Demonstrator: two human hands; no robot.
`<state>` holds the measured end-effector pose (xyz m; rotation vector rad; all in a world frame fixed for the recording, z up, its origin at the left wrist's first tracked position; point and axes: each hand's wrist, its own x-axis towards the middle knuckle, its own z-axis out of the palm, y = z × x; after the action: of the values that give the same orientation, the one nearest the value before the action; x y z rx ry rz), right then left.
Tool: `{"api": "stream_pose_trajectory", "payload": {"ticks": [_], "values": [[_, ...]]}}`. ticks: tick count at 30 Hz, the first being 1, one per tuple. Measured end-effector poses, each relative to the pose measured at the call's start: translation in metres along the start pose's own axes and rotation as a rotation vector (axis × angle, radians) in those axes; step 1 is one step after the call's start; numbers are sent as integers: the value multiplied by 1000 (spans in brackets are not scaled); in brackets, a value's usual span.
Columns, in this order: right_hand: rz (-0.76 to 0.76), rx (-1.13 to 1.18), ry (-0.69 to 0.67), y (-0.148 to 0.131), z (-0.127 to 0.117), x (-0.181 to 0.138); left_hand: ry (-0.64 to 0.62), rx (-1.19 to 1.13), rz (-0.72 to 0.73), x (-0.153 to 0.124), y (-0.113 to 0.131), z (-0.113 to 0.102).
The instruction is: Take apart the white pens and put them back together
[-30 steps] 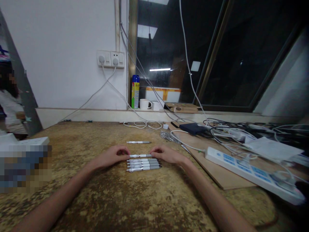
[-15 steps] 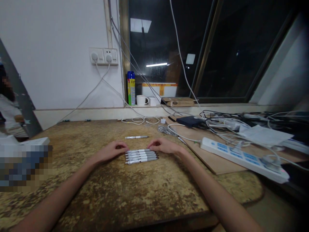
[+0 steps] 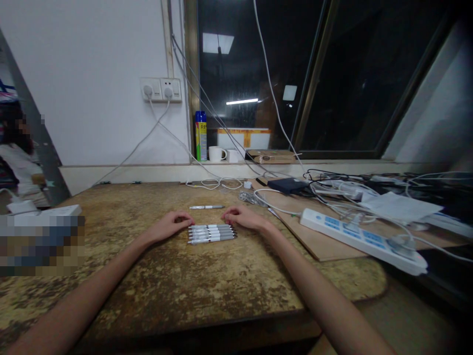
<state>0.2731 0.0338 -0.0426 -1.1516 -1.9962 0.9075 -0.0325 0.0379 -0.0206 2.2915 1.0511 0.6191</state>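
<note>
Several white-and-grey click pens (image 3: 210, 233) lie side by side in a tight row on the worn wooden table. One more pen (image 3: 207, 207) of the same kind lies alone behind the row, roughly parallel to it. At the row's back left corner is my left hand (image 3: 170, 228), fingers curved with a gap between thumb and forefinger, its tips close to the pen ends. My right hand (image 3: 244, 218) hovers by the back right corner, fingers loosely bent and apart. Neither hand shows a pen in its grasp; whether the left fingertips touch the row I cannot tell.
A white power strip (image 3: 362, 241) and a brown board (image 3: 321, 246) lie to the right, with tangled cables (image 3: 332, 190) behind. A spray can (image 3: 201, 136) and a mug (image 3: 217, 153) stand on the windowsill. Another person (image 3: 22, 167) is at the far left.
Both hands have drawn slightly back from the row, toward the lone pen; the right fingertips have come off the rearmost pen's end. The view has shifted slightly.
</note>
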Motion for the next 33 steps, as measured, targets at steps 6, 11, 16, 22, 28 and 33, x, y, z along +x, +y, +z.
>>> {"api": "stream_pose_trajectory", "payload": {"ticks": [6, 11, 16, 22, 28, 33], "values": [[48, -303, 211, 3, 6, 6, 38, 27, 19, 0, -9, -1], [71, -458, 309, 0, 10, 19, 110, 62, -11, 0, -10, -2], [86, -551, 314, 1, 19, 36, 147, 68, -30, 0, -8, 0], [58, -623, 298, 3, 24, 41, 197, 94, -4, -2, -15, -3], [-58, -553, 307, -6, 17, 33, 318, 300, 79, -5, -5, -7], [-147, -408, 270, -24, 16, 29, 336, 484, 206, 1, 18, 3]]}}
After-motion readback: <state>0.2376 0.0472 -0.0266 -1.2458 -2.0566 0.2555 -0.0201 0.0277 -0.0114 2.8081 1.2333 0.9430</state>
